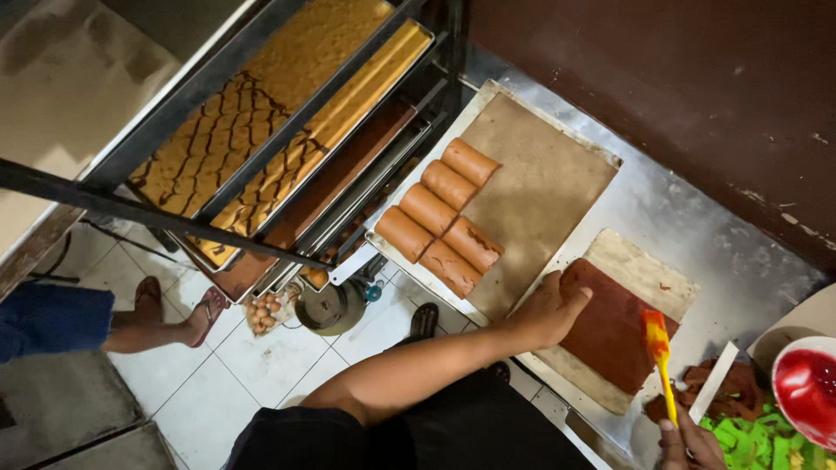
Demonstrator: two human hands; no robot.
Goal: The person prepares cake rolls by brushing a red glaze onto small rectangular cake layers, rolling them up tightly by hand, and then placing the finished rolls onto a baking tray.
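At lower centre of the frame, our left hand (549,311) lies flat, fingers spread, pressing the left edge of the brown sponge sheet (614,329), a flat, matt rectangle resting on pale paper (649,270). At the lower right edge, our right hand (690,444) is closed around the yellow handle of a spatula (659,352); its orange, glossy blade rests on the sheet's right side. Above left, six cylindrical brown rolls (444,218) lie in two rows on a paper-lined tray (544,187). A bowl of red jam (805,387) sits at far right.
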